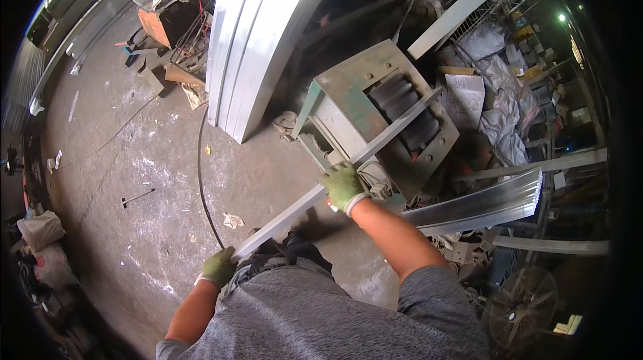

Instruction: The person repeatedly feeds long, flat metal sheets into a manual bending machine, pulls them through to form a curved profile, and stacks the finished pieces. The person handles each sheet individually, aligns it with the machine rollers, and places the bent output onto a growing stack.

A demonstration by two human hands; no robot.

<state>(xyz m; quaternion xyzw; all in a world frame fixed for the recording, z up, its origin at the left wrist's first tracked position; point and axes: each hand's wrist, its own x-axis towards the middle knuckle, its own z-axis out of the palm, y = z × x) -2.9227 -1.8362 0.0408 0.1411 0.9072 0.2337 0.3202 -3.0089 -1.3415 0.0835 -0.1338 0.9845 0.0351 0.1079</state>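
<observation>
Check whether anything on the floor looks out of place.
Yes: a crumpled scrap lies loose on the floor beyond the left hand, and a thin T-shaped bar lies alone farther left; both look dropped.

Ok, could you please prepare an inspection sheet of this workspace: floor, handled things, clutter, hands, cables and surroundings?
Floor: grey concrete, marked with pale smudges and small scraps.
Handled things: one long, pale metal bar, slanting up to the right; its far end crosses in front of the dark ribbed part of a boxy machine; contact unclear.
Clutter: a T-shaped tool and crumpled scrap on the floor; pale sheeting heaped at right.
Hands: left hand grips the bar's near end; right hand grips farther along; both gloved.
Cables: dark cable across the floor, ending near the left hand in this view.
Surroundings: tall metal profiles; a fan, lower right.
</observation>
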